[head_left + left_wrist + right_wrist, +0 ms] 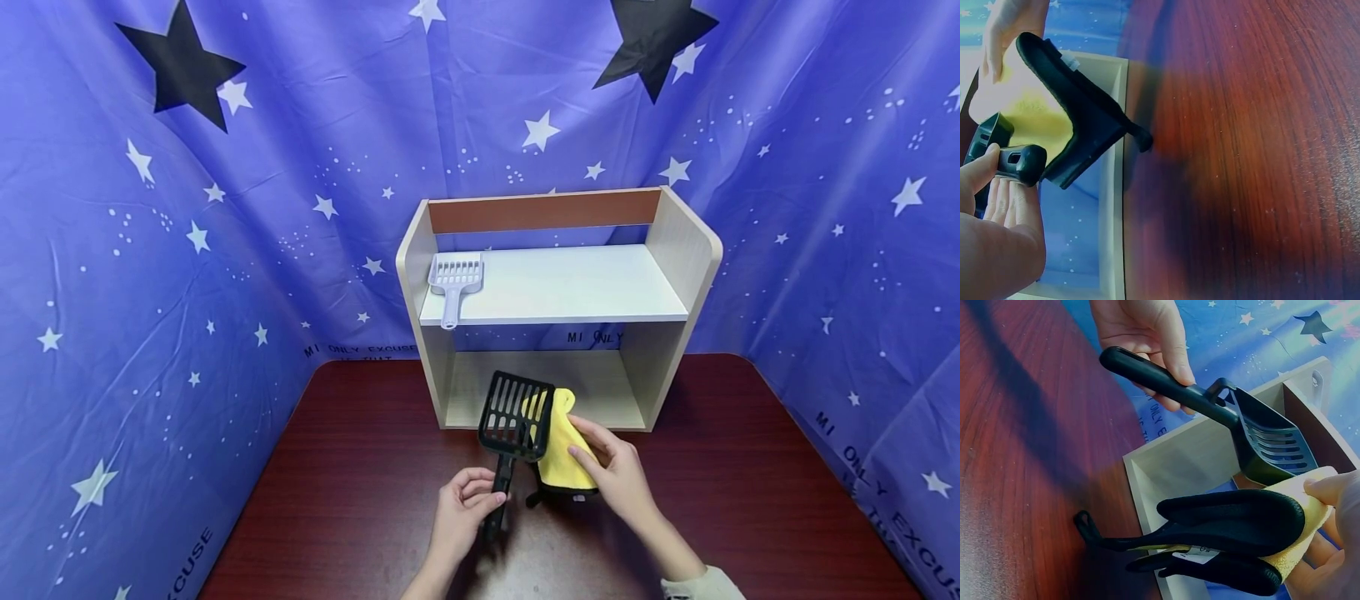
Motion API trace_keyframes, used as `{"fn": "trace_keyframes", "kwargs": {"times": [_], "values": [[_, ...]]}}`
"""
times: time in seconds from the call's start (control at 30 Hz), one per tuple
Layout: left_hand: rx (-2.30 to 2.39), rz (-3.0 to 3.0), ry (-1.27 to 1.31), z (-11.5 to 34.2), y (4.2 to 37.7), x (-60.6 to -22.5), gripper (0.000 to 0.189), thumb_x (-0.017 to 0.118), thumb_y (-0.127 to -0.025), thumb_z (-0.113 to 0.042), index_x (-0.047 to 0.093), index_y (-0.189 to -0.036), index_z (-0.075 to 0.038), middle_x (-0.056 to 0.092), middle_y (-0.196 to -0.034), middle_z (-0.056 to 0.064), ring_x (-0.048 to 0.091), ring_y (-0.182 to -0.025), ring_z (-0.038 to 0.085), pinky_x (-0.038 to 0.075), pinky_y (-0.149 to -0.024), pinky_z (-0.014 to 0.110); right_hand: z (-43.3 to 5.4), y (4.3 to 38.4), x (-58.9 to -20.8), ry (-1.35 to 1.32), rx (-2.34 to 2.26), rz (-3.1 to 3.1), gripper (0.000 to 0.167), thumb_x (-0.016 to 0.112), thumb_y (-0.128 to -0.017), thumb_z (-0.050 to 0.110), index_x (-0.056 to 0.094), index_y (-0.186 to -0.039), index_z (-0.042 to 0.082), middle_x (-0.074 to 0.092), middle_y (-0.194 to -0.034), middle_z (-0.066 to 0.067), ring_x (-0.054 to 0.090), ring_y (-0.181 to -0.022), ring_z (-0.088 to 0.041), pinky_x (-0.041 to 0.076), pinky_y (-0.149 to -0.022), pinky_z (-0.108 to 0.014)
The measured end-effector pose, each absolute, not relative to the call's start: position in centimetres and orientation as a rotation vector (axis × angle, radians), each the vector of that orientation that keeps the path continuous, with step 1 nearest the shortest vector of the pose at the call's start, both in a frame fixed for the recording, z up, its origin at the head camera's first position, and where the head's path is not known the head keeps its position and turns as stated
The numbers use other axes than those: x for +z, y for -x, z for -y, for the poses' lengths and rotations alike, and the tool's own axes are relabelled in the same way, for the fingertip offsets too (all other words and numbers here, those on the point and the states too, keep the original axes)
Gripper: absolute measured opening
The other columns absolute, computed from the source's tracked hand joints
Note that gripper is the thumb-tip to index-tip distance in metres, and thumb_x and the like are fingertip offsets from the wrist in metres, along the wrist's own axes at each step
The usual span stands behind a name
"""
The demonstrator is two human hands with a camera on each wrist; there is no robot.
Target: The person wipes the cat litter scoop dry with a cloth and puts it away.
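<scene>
My left hand point(459, 515) grips the handle of a black slotted litter scoop point(502, 477), its head pointing up and away from me over the table. To the right, my right hand point(621, 477) pinches a folded yellow cloth point(567, 460) with black trim between thumb and fingers. In the right wrist view, the cloth point(1291, 500) shows thick black folds, a white tag and a black hanging loop point(1087, 528). The scoop's head point(1272, 440) is close to the cloth's yellow part; whether they touch I cannot tell.
A two-level shelf unit point(562, 284) stands at the back of the dark red wooden table point(360, 475). On its upper board, at the left, lies a pale lavender slotted scoop point(452, 293), handle toward me. Blue star-printed curtains point(262, 208) surround the table.
</scene>
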State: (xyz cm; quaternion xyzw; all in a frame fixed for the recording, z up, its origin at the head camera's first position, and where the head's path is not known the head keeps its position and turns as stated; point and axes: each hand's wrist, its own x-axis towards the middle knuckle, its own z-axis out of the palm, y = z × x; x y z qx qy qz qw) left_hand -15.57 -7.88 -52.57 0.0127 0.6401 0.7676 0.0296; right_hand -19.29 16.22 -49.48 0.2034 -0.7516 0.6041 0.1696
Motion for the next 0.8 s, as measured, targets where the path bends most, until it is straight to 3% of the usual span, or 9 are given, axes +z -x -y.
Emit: {"fn": "trace_keyframes", "kwargs": {"times": [0.8], "values": [[2.406,-1.968,0.02,8.31,15.95,-51.92,0.04,0.075,-0.081,0.006,0.054,-0.114,0.016,0.074,-0.097,0.023,0.075,-0.079,0.013,0.057,-0.063,0.019,-15.76,18.58,-50.0,-0.698,1.702,2.215,0.028,0.066,-0.091,-0.003,0.067,-0.12,-0.004,0.073,-0.107,-0.024,0.067,-0.087,0.003,0.058,-0.065,-0.019]]}}
